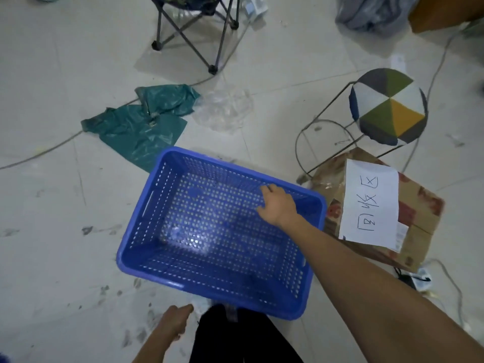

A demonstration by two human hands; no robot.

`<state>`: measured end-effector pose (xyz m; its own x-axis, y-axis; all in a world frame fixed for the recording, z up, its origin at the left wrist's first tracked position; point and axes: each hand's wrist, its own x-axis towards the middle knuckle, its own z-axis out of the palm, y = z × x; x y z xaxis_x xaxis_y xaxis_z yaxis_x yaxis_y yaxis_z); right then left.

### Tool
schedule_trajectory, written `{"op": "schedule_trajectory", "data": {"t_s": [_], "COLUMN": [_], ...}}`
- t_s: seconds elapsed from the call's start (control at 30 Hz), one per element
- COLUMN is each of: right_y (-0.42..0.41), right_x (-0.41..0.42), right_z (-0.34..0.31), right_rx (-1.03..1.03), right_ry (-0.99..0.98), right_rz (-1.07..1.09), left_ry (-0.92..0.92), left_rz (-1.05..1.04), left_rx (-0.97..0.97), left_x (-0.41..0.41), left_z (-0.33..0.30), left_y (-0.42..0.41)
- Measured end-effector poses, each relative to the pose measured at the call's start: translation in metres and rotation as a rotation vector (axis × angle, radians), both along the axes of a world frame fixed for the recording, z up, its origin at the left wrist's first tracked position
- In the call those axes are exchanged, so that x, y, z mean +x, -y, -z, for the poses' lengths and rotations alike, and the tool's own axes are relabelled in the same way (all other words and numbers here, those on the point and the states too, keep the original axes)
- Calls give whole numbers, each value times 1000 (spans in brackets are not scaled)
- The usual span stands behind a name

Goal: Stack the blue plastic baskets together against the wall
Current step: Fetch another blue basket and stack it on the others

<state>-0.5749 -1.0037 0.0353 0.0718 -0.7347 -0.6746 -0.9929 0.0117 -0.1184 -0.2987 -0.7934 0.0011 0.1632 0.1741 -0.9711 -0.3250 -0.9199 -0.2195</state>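
Note:
One blue perforated plastic basket (183,231) sits tilted over the tiled floor in front of me, its open side up and nothing inside it. My right hand (277,205) reaches across it and grips its far long rim. My left hand (174,323) hangs low by my leg, near the basket's near edge, fingers loosely curled and holding nothing. No other blue basket and no wall are in view.
A cardboard box (419,221) with a white paper sign lies right of the basket. Behind it stands a round patchwork stool (387,106). A green plastic bag (141,124), clear plastic wrap (225,108), a folding chair (199,30) and cables (39,153) lie farther away.

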Motion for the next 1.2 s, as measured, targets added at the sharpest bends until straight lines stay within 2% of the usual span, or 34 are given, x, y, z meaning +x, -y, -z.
{"op": "schedule_trajectory", "data": {"t_s": [0.13, 0.3, 0.4, 0.5, 0.73, 0.93, 1.2], "right_y": [37, 77, 85, 89, 86, 89, 80], "right_x": [9, 7, -2, -7, 2, 49, 147], "right_z": [79, 136, 150, 150, 93, 2, -143], "right_rx": [-83, -109, -38, -36, -125, -183, -226], "right_ry": [1, -45, -47, -27, 152, 228, 299], "right_rz": [-47, -13, 36, 10, -29, -82, -246], "left_ry": [86, 143, 155, 140, 16, 73, 111], "left_rz": [-350, -737, -855, -864, -949, -1054, -1122], "left_rx": [-19, -324, -413, -449, -470, -448, -649], "left_x": [-7, -14, -15, -13, -6, 18, 68], "left_z": [69, 129, 141, 145, 84, 1, -120], "left_y": [-16, -25, -24, -31, -61, -71, -120]}}
